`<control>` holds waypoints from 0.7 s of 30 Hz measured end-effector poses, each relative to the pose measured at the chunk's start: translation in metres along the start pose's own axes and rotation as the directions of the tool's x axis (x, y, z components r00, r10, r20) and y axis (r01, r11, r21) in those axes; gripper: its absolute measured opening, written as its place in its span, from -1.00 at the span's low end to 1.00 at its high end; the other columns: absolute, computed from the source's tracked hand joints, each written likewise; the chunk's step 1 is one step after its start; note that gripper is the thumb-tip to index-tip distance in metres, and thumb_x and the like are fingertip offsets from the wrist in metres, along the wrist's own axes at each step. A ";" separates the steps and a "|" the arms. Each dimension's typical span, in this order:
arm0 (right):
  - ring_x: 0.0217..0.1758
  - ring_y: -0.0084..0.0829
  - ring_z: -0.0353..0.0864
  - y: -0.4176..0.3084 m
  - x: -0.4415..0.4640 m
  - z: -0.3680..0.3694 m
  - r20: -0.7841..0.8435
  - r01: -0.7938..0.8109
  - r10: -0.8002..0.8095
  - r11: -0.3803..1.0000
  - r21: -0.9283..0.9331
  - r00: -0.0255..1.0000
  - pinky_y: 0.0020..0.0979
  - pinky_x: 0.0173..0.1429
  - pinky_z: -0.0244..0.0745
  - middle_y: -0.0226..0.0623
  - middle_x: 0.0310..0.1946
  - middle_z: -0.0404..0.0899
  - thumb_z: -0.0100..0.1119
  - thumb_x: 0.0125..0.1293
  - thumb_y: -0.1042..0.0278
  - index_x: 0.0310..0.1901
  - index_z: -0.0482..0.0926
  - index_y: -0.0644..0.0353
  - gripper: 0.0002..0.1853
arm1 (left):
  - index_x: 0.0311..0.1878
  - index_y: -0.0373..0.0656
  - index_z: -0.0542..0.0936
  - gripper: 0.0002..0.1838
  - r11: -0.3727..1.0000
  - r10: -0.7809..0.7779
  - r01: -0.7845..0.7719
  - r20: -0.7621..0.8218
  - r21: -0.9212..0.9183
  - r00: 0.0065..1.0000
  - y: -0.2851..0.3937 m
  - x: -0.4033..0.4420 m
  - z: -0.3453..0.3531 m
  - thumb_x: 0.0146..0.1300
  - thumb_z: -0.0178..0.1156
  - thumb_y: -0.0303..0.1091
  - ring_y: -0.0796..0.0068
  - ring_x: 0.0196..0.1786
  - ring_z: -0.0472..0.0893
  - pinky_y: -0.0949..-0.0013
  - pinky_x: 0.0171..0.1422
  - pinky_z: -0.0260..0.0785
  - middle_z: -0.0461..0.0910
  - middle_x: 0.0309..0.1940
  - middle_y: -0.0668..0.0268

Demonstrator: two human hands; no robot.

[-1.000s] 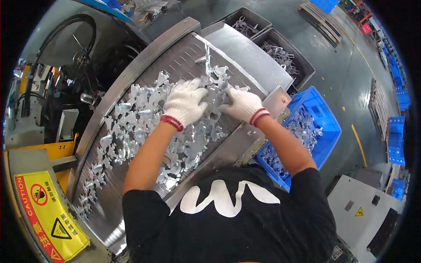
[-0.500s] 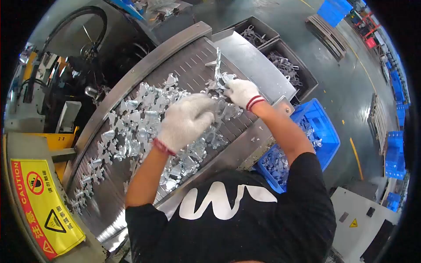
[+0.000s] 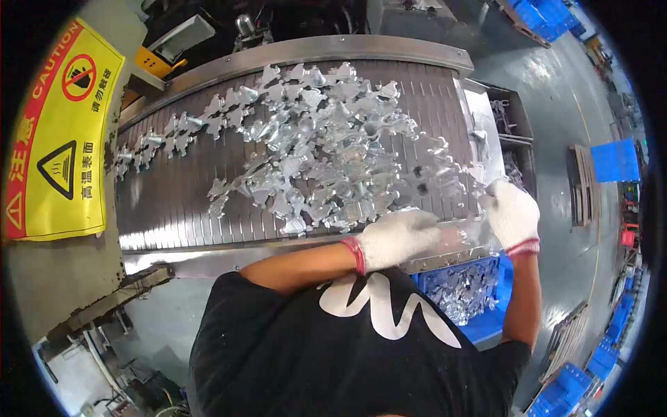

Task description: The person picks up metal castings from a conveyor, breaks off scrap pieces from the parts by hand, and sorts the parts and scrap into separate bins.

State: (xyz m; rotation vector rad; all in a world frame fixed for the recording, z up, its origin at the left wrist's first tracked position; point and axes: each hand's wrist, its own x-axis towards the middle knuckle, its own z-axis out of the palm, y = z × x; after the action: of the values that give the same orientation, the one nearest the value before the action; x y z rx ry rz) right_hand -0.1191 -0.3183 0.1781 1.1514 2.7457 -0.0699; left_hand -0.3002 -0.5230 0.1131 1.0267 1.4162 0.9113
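Many shiny metal castings (image 3: 326, 153) lie heaped on the slatted conveyor (image 3: 174, 215). My left hand (image 3: 399, 238), in a white knit glove with a red cuff, is at the conveyor's near edge. Its fingers stretch to the right, slightly blurred, with no part visible in them. My right hand (image 3: 514, 214), gloved the same way, is at the conveyor's right end. Its fingers are pinched on a metal casting (image 3: 477, 172), smeared by motion and partly hidden. Several blurred castings (image 3: 441, 170) lie just left of that hand.
Below the near edge stands a blue bin (image 3: 490, 323) of metal pieces. Dark bins (image 3: 517, 142) with metal scrap stand beyond the sloping metal plate (image 3: 490, 125) at right. A yellow caution sign (image 3: 62, 139) hangs at left; a raised metal rail (image 3: 306, 50) borders the far side.
The view has turned, so the conveyor now runs across it. My left hand has left the middle of the heap for the near edge; my right hand has moved toward the right end.
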 end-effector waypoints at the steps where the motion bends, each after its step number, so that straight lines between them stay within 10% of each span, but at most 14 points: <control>1: -0.03 0.07 0.79 -0.016 -0.012 -0.020 -0.007 -0.044 0.045 0.990 0.130 0.999 0.01 0.10 0.66 0.02 -0.15 0.79 0.33 0.36 0.17 -0.10 0.78 0.17 -0.74 | 0.34 -0.29 0.64 -0.28 1.000 0.022 -0.022 -0.012 0.011 1.000 -0.006 0.003 0.002 0.48 0.15 0.22 -0.07 0.31 0.69 0.09 0.43 0.48 0.71 0.22 -0.14; 5: -0.14 0.00 0.79 -0.045 -0.050 -0.018 -0.295 0.142 -0.055 0.949 0.283 0.954 -0.10 -0.05 0.69 -0.09 -0.23 0.76 0.36 0.36 0.23 -0.15 0.75 0.12 -0.83 | 0.38 -0.30 0.61 -0.27 0.997 0.070 -0.065 0.205 -0.030 0.976 0.001 0.026 0.000 0.55 0.16 0.22 0.14 0.18 0.71 0.17 0.37 0.49 0.73 0.19 -0.02; 6: -0.10 -0.02 0.81 -0.054 -0.058 -0.011 -0.355 0.225 -0.076 0.888 0.402 0.932 -0.11 -0.03 0.70 -0.10 -0.18 0.78 0.37 0.34 0.29 -0.10 0.77 0.12 -0.83 | 0.35 -0.20 0.66 -0.39 0.846 0.169 -0.073 0.136 -0.528 0.976 -0.031 0.029 0.018 0.58 0.22 0.15 0.33 0.11 0.69 0.23 0.30 0.51 0.74 0.20 0.19; 8: -0.05 -0.02 0.83 -0.079 -0.072 0.008 -0.376 0.213 0.029 0.783 0.584 0.926 -0.15 0.06 0.73 -0.07 -0.08 0.81 0.40 0.36 0.23 0.02 0.77 0.17 -0.72 | 0.32 -0.25 0.67 -0.52 0.775 -0.034 0.176 0.237 -0.606 0.971 -0.025 0.031 0.007 0.62 0.27 -0.03 0.51 0.10 0.68 0.39 0.19 0.56 0.73 0.19 0.29; 10: 0.10 -0.11 0.83 -0.078 -0.092 0.016 -0.357 0.295 0.016 0.528 0.797 0.934 -0.22 0.20 0.71 -0.01 0.15 0.76 0.41 0.44 0.18 0.25 0.69 0.22 -0.56 | 0.27 -0.28 0.68 -0.61 0.673 0.051 0.141 0.235 -0.726 0.971 -0.032 0.049 0.013 0.67 0.17 -0.16 0.56 -0.05 0.72 0.36 0.01 0.60 0.75 0.07 0.27; 11: 0.15 -0.13 0.81 -0.077 -0.100 0.029 -0.238 0.214 0.122 0.179 0.960 0.964 -0.25 0.25 0.69 -0.01 0.20 0.73 0.43 0.45 0.21 0.32 0.64 0.23 -0.51 | 0.24 -0.29 0.67 -0.59 0.727 0.127 0.077 0.243 -0.682 0.962 -0.080 0.053 -0.007 0.67 0.18 -0.11 0.52 -0.13 0.73 0.30 -0.12 0.63 0.76 -0.01 0.23; 13: 0.20 -0.21 0.79 -0.053 -0.115 0.060 -0.549 0.316 0.265 0.591 0.742 0.793 -0.26 0.29 0.67 -0.09 0.22 0.73 0.47 0.42 0.22 0.36 0.61 0.25 -0.46 | 0.15 -0.26 0.65 -0.52 0.503 -0.124 0.144 0.094 -0.852 0.988 -0.009 0.016 0.004 0.67 0.15 0.04 0.53 -0.28 0.73 0.25 -0.37 0.59 0.69 -0.28 0.32; 14: 0.27 -0.36 0.72 -0.059 -0.120 0.061 -0.455 0.162 0.492 0.527 0.834 0.743 -0.29 0.30 0.64 -0.19 0.24 0.72 0.47 0.45 0.18 0.35 0.60 0.30 -0.44 | 0.17 -0.22 0.65 -0.51 0.840 0.113 -0.093 0.004 -0.535 0.994 -0.065 0.039 -0.021 0.69 0.12 0.08 0.42 -0.29 0.74 0.26 -0.25 0.65 0.65 -0.32 0.35; 16: 0.28 -0.46 0.66 -0.053 -0.117 0.110 -0.101 0.197 0.455 -0.169 0.966 0.885 -0.30 0.29 0.63 -0.24 0.25 0.70 0.40 0.53 0.12 0.37 0.59 0.32 -0.45 | 0.07 -0.16 0.70 -0.50 0.681 0.071 -0.001 0.064 -0.733 0.995 -0.063 0.041 -0.012 0.69 0.11 0.14 0.47 -0.30 0.72 0.34 -0.21 0.62 0.67 -0.29 0.39; 18: 0.30 -0.43 0.66 -0.066 -0.117 0.132 0.082 -0.031 0.116 -0.385 0.923 0.990 -0.32 0.42 0.53 -0.18 0.34 0.66 0.36 0.58 0.14 0.49 0.47 0.40 -0.36 | 0.00 -0.15 0.73 -0.54 0.780 -0.068 0.009 -0.070 -0.626 0.995 -0.057 0.043 -0.001 0.67 0.18 0.11 0.53 -0.28 0.68 0.34 -0.18 0.55 0.71 -0.23 0.39; 21: 0.32 -0.50 0.59 -0.076 -0.114 0.114 0.202 -0.118 0.061 -0.637 0.762 0.977 -0.39 0.42 0.50 -0.22 0.33 0.64 0.41 0.53 0.21 0.51 0.45 0.42 -0.33 | 0.12 -0.17 0.70 -0.69 0.799 -0.008 0.004 -0.004 -0.601 1.000 -0.028 0.028 0.002 0.62 0.31 -0.11 0.59 -0.15 0.67 0.44 -0.15 0.49 0.72 -0.13 0.38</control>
State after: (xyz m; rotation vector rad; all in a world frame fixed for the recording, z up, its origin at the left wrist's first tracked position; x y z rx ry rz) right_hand -0.0801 -0.4640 0.0833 1.3047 1.2849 -3.2601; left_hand -0.3013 -0.5058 0.0778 0.5292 1.0157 1.2555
